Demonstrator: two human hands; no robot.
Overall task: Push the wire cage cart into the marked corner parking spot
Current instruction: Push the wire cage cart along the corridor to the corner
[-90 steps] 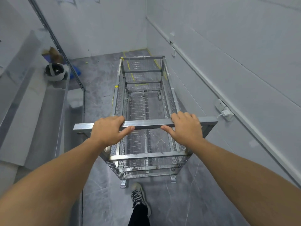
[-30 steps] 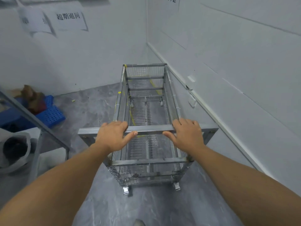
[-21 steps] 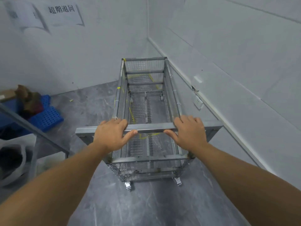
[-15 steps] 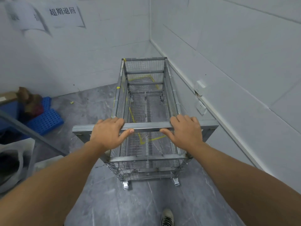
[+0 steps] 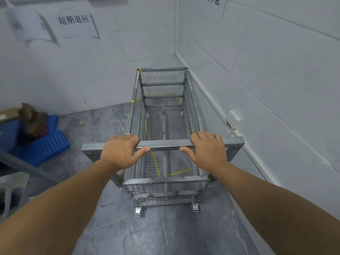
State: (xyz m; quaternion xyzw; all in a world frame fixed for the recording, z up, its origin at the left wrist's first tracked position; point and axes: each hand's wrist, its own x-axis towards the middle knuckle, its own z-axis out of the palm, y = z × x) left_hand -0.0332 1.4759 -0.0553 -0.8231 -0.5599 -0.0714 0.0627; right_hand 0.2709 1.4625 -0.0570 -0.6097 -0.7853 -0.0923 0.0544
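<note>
An empty silver wire cage cart [image 5: 163, 190] stands lengthwise along the right wall, its far end close to the back wall in the room's corner. Its flat metal push bar [image 5: 164, 144] crosses the near end. My left hand [image 5: 120, 150] grips the bar left of centre and my right hand [image 5: 207, 150] grips it right of centre. Yellow floor tape [image 5: 179, 172] of the marked spot shows through the cart's mesh bottom, under the cart.
The right wall [image 5: 276, 89] runs close beside the cart and carries a white socket [image 5: 234, 116]. A blue perforated pallet [image 5: 48, 146] with brown scraps lies at the left. Paper signs [image 5: 75, 24] hang on the back wall. A grey shelf frame [image 5: 16, 162] stands at the near left.
The cart has rolled forward into the corner, over the yellow tape. Both hands have stayed on the push bar, and the back wall is now closer.
</note>
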